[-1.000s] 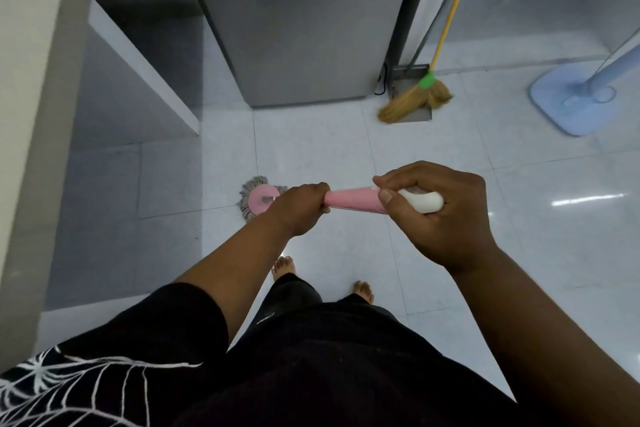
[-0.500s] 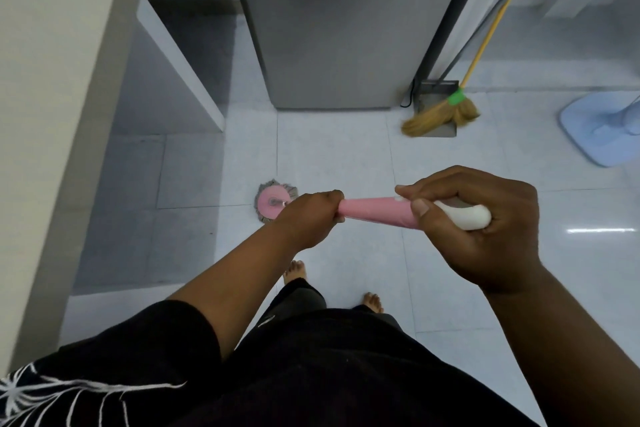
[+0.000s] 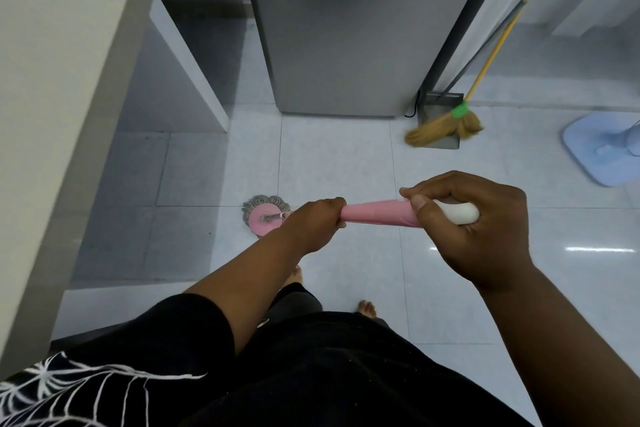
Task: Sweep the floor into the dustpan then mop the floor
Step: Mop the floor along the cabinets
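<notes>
Seen from the head, the left hand and right hand are both grasping the pink-and-white plastic mop handle, spaced apart probably for leverage, and are holding the round pink grey-fringed mop head against the white tiled floor towards its left edge.

Both hands, left, right, gripping pink mop handle, mop head on tiled floor

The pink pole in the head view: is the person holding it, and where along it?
Yes. Both hands grip the mop by its handle: the left hand lower on the pink shaft, the right hand at the top, over the white end.
</notes>
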A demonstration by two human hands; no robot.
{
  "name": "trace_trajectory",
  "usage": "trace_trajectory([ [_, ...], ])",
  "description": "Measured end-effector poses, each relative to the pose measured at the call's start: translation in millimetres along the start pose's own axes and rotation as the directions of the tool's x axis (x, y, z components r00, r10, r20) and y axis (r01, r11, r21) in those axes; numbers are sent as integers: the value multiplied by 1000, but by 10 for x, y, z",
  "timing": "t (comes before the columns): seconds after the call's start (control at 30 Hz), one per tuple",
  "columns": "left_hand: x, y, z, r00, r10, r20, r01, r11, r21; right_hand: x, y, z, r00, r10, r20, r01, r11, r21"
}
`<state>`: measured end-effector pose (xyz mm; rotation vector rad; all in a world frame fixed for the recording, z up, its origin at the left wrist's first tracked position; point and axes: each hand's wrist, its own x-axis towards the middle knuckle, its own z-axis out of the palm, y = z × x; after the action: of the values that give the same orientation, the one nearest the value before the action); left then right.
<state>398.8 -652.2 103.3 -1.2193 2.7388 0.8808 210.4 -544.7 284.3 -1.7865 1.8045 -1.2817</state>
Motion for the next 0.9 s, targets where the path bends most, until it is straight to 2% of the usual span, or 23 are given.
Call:
trace_trajectory([
  [0.3, 368, 83, -158, 999, 38, -2, -38, 997, -73, 67, -10, 64, 989, 24, -143, -42, 991, -124],
  [0.43, 499, 85, -236, 999, 42, 10, -40, 991, -126, 104, -34, 128, 987, 18, -157, -47, 982, -184],
  [0.67, 696, 66, -424, 995, 94, -39, -98, 988, -123, 305, -134, 111, 978, -10, -210, -35, 977, -209],
  [0.8, 862, 204, -491, 991, 128, 41, -123, 985, -122, 368, -95, 19, 968, 37, -247, -105, 958, -265],
  [0.9, 945, 240, -461, 981, 140, 133, -131, 988, -78, 324, -53, 55, 957, 120, -266, -185, 953, -239],
])
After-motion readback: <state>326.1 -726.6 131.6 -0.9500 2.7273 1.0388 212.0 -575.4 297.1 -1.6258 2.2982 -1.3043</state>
